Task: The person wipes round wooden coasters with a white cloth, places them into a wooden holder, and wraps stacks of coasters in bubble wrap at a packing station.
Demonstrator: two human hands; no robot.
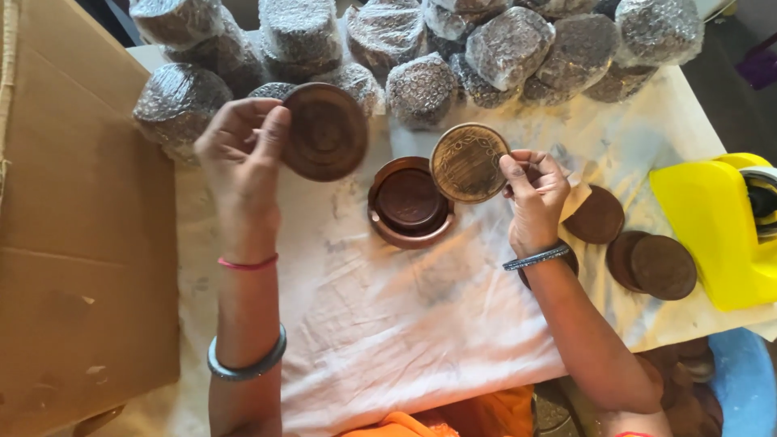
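My left hand (241,150) grips a round dark wooden lid (325,132) by its edge, tilted up above the white cloth (388,324). In my right hand (534,190) is a round wooden coaster (468,162) with a carved brass-coloured pattern, pinched at its right rim. Between the two hands a round wooden holder (409,202) lies open on the cloth, with a dark disc inside it. The coaster hangs just above the holder's upper right rim.
Several bubble-wrapped round bundles (421,89) crowd the far edge. Plain brown discs (597,214) and a pair (655,263) lie to the right. A yellow tape dispenser (716,226) sits at far right. A large cardboard box (73,202) stands left.
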